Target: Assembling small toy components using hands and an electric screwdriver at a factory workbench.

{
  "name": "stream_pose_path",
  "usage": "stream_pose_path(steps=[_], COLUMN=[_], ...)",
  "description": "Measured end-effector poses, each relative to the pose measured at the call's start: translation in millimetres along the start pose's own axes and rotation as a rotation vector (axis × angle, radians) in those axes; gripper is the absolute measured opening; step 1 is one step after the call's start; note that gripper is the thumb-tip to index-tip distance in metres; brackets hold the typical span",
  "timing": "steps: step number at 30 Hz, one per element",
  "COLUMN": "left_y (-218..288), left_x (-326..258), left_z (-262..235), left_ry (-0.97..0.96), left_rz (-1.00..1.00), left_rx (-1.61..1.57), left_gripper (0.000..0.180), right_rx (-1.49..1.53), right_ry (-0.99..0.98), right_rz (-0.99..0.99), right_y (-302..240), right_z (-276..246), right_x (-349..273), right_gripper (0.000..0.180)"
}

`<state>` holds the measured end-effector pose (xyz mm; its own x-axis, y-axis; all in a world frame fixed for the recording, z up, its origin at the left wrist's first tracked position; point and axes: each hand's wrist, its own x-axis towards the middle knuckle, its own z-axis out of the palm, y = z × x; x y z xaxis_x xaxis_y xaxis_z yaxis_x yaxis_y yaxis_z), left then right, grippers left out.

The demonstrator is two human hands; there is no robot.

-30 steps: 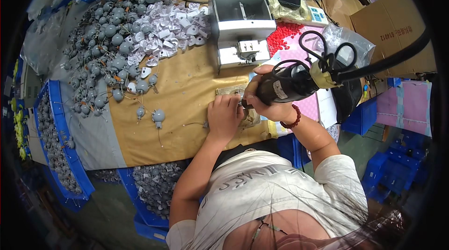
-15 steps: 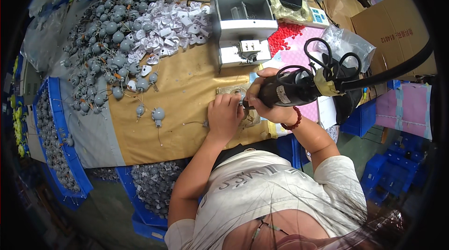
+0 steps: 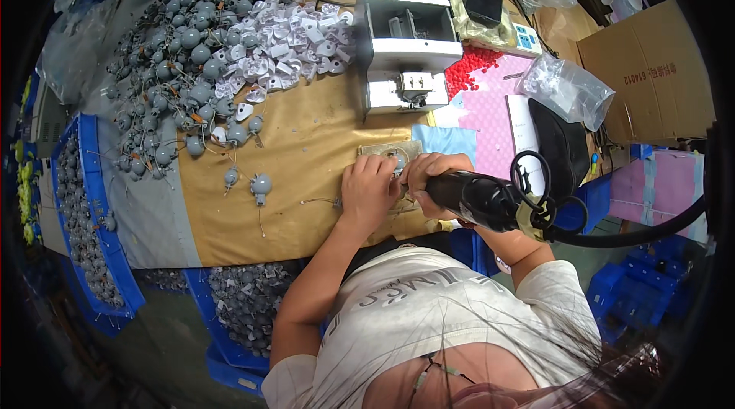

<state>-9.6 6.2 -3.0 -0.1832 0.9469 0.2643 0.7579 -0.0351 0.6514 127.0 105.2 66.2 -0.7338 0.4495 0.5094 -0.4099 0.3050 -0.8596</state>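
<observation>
My right hand (image 3: 436,179) is closed around the front end of a black corded electric screwdriver (image 3: 482,201). The tool lies nearly level, its rear end and cable toward the right. Close beside it, my left hand (image 3: 369,193) bends its fingers over a small grey round part (image 3: 400,160), which shows only partly between the two hands. Under them is a worn flat pad (image 3: 383,148). The screwdriver's tip and the left fingertips' exact grip are hidden. A thin wire with a small grey end (image 3: 337,202) sticks out left of my left wrist.
A heap of grey ball-shaped parts (image 3: 200,54) and white plastic pieces (image 3: 306,42) covers the far left. A white-and-grey machine (image 3: 406,49) stands behind my hands, with red caps (image 3: 468,72) beside it. Blue bins (image 3: 115,256) flank the table. The screwdriver's cable (image 3: 643,237) arches rightward.
The screwdriver's rear end has swung down toward me, and my right hand has turned with it. My left hand stays nearly in place. The whole view has shifted slightly.
</observation>
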Motion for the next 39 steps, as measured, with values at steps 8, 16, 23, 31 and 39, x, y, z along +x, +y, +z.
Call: stream_pose_path(steps=[8, 16, 23, 31, 39], left_y=[1, 8, 8, 4, 3], left_x=[-1, 0, -5, -13, -12], left_z=[1, 1, 8, 15, 12], left_ry=[0.019, -0.022, 0.03, 0.074, 0.07], left_rz=[-0.029, -0.156, -0.098, -0.038, -0.019], left_rx=[0.017, -0.003, -0.103, -0.118, -0.079], left_gripper=[0.038, 0.041, 0.04, 0.037, 0.037], right_rx=[0.011, -0.085, -0.616, -0.598, -0.213], right_ry=[0.026, 0.558, 0.709, 0.194, 0.423], right_rz=[0.069, 0.426, 0.354, 0.391, 0.661], right_y=[11, -14, 32, 50, 60], right_z=[-4, -31, -79, -12, 12], right_x=[-10, 25, -18, -46, -28], right_gripper=[0.049, 0.036, 0.047, 0.019, 0.016])
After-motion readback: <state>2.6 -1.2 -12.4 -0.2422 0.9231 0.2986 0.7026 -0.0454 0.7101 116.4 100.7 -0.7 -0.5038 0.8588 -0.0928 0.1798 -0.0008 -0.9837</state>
